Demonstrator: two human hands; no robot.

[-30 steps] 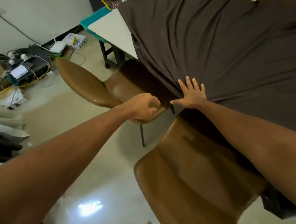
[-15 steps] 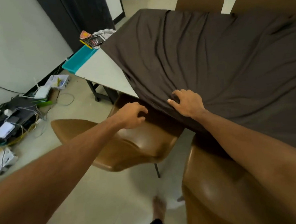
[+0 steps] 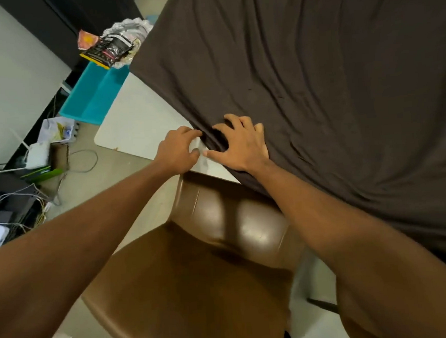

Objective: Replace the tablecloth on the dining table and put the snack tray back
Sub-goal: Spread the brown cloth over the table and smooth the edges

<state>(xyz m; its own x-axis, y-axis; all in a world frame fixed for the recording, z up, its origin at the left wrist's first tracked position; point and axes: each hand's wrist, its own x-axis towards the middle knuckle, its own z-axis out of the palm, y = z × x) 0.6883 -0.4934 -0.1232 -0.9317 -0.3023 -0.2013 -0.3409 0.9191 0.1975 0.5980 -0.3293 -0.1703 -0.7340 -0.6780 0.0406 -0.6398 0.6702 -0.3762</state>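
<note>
The dark brown tablecloth (image 3: 316,84) covers most of the desk (image 3: 140,121), leaving a pale bare corner uncovered on the side of the left hand; the cloth runs out of the picture at the top and right, so its far edges cannot be seen, and its near edge hangs below the desk rim behind the right forearm. The right hand (image 3: 241,146) lies on the cloth at its wrinkled edge with fingers (image 3: 236,122) curled and spread, their tips pressed into a bunched fold; whether they pinch the fabric or only press on it is hard to tell. The left hand (image 3: 179,150) sits just beside it on the bare desk, fingers (image 3: 188,131) bent inward in a loose claw, the tips reaching the cloth's edge, where a dark fold hides them; the thumb touches the pale surface. Nothing else is held in either hand. Beyond the fingers, at the far corner of the desk, the snack tray (image 3: 122,41) holds crumpled foil and a black packet with pink and white print too blurred to read. Beside it is a teal box (image 3: 94,95). Below the wrists stands a glossy brown chair (image 3: 209,261), cut off at the bottom. Left of the left arm, a tangle of cables and small white devices (image 3: 17,202) lies on the floor, indistinct.
</note>
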